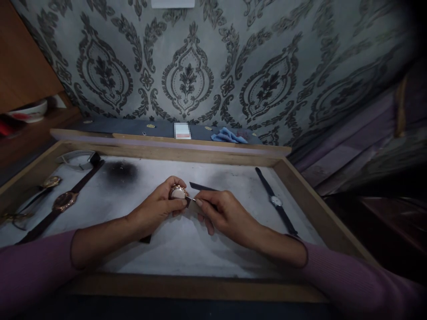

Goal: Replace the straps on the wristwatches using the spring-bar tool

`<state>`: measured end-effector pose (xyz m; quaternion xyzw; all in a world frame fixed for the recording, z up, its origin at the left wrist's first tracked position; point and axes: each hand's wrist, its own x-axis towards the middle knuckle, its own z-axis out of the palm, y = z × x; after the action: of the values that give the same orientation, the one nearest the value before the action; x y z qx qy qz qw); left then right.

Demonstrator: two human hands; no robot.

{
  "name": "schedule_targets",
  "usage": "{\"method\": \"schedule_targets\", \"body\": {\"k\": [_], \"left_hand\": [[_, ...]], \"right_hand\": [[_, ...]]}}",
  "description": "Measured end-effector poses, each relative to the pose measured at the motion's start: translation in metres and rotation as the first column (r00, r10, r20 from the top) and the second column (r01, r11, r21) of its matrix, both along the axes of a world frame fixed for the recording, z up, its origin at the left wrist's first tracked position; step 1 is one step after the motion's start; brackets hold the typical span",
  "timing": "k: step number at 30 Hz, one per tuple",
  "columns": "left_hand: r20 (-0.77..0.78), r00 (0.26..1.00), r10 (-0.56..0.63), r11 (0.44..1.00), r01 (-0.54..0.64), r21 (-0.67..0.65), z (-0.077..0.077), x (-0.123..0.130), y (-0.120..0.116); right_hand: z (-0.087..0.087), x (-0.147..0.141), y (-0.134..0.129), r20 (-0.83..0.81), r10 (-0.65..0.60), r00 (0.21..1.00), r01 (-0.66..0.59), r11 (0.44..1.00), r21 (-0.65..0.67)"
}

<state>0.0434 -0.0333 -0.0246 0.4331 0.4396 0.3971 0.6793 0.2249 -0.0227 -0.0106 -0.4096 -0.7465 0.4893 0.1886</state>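
Watch [178, 191] and tool [191, 199] in hands [160, 204] [228, 218], pale card [182, 130] beyond, markings blurred

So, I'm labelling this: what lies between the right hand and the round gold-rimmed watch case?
Head view: a thin silvery metal tool, pinched by the right hand, pointing at the watch case.

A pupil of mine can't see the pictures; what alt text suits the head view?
A person's left hand holds a rose-gold watch while the right hand holds a thin metal tool at its edge, above a wood-framed tray. More wristwatches lie in the tray at both sides, and patterned wallpaper rises behind.
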Motion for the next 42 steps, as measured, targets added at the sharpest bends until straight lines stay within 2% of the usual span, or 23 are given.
{"method": "schedule_targets", "body": {"k": [9,11,14,17,20,22,24,26,28,30,35,42], "left_hand": [[0.020,1.000,0.024,1.000,-0.024,-0.010,0.002,0.000,0.000],[0.020,0.999,0.027,1.000,-0.027,-0.008,0.003,0.000,0.000],[0.008,1.000,0.027,1.000,-0.027,-0.011,0.004,0.001,0.000],[-0.008,1.000,0.027,1.000,-0.027,-0.010,0.003,0.001,0.001],[-0.015,0.999,0.033,0.999,-0.033,0.007,0.002,0.000,0.001],[-0.023,0.999,0.033,0.999,-0.033,0.013,0.002,0.000,0.001],[-0.031,0.999,0.034,0.999,-0.034,0.011,0.002,0.001,0.001],[-0.029,0.999,0.030,1.000,-0.030,0.010,0.002,0.001,0.000],[-0.006,1.000,0.024,1.000,-0.024,0.011,0.002,0.001,0.000],[0.018,1.000,0.015,1.000,-0.015,0.007,0.001,0.001,-0.001],[0.041,0.999,0.017,1.000,-0.016,-0.022,-0.002,0.001,0.000],[0.083,0.995,0.059,0.994,-0.051,-0.098,0.007,0.004,0.001]], "right_hand": [[-0.004,0.000,0.004,-0.034,-0.063,0.997,0.063,0.998,-0.007],[-0.006,0.002,0.009,0.001,-0.079,0.997,0.078,0.994,0.076],[-0.008,0.006,0.017,0.159,-0.095,0.983,0.049,0.961,0.272],[-0.010,0.010,0.025,0.262,-0.114,0.958,0.017,0.939,0.344],[-0.007,0.010,0.025,0.246,-0.144,0.959,0.020,0.894,0.447],[-0.005,0.007,0.021,0.188,-0.133,0.973,0.033,0.889,0.457],[-0.003,0.003,0.015,0.118,-0.086,0.989,0.040,0.937,0.347],[-0.003,-0.001,0.009,0.026,-0.032,0.999,0.028,0.988,0.154],[-0.005,-0.003,0.007,-0.080,-0.022,0.997,0.019,0.999,-0.040],[-0.007,-0.004,0.008,-0.152,-0.035,0.988,0.008,0.986,-0.169],[-0.005,-0.002,0.013,-0.184,-0.074,0.980,0.020,0.960,-0.278],[-0.004,-0.002,0.014,-0.210,-0.097,0.973,0.028,0.952,-0.306]]}}
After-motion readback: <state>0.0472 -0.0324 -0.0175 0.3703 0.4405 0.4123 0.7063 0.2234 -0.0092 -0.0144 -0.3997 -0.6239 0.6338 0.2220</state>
